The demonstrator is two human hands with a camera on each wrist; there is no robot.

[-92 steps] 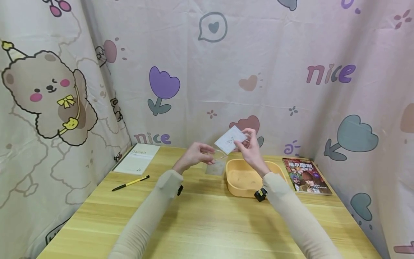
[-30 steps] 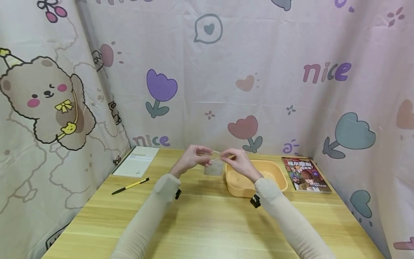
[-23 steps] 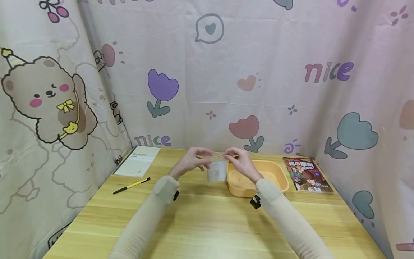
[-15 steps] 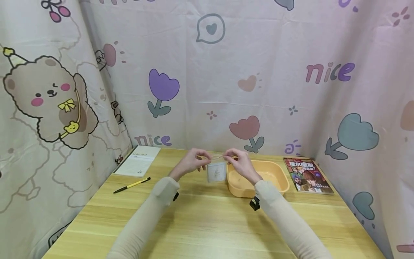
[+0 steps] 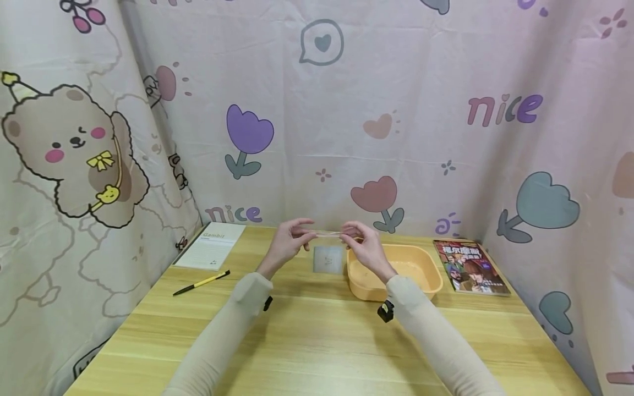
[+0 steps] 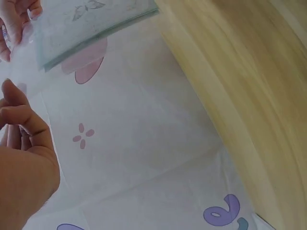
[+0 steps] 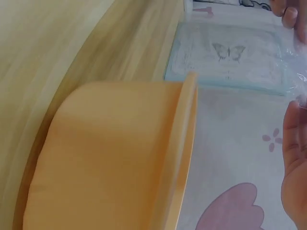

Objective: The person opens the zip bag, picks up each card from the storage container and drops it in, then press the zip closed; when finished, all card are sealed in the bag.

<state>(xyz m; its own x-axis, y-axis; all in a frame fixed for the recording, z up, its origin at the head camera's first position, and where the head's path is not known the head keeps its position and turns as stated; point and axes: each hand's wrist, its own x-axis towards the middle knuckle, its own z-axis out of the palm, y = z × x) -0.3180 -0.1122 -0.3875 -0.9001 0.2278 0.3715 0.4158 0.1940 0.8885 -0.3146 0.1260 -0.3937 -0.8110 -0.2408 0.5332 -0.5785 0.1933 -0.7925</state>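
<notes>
A clear plastic bag (image 5: 328, 235) is stretched level between the two hands above the table. My left hand (image 5: 286, 246) pinches one end of its top edge between thumb and fingers, and my right hand (image 5: 367, 250) pinches the other end. Low inside the bag hangs a pale square card (image 5: 328, 259), printed with a grey butterfly that shows plainly in the right wrist view. Several layers with greenish edges appear along the card (image 6: 96, 28) in the left wrist view.
Just right of the bag stands a yellow-orange plastic basin (image 5: 356, 286). A comic-style book (image 5: 470, 268) lies at the far right. On the left are a white notepad (image 5: 210, 246) and a yellow-and-black pen (image 5: 201, 282). A patterned curtain (image 5: 317, 110) hangs behind the table.
Earlier the right hand held the butterfly card above the bag; now it is inside. Both hands pinch the bag's top, its opening drawn narrow and level, and they have risen slightly.
</notes>
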